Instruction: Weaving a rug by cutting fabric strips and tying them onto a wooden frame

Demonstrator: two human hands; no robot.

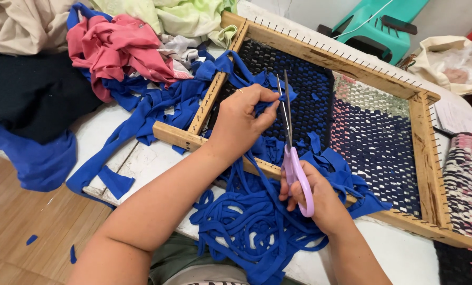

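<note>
My left hand point(241, 119) pinches a blue fabric strip point(286, 94) over the left part of a wooden weaving frame point(421, 137) studded with nails. My right hand point(315, 198) grips lilac-handled scissors point(291, 150), blades pointing up and slightly apart at the strip just right of my left fingers. A woven mat of black, dark blue and pink-white strips point(373, 132) fills the frame. A tangled heap of blue strips point(246, 221) lies at the frame's near edge, over the white table point(405, 253) and toward my lap.
Piled cloth sits at the back left: pink point(119, 50), light green point(183, 16), beige point(24, 24), black point(32, 92). A teal plastic stool point(384, 26) and cream bag point(450, 63) stand behind. A finished woven mat point(468, 174) lies right. Blue scraps dot the wooden floor point(24, 227).
</note>
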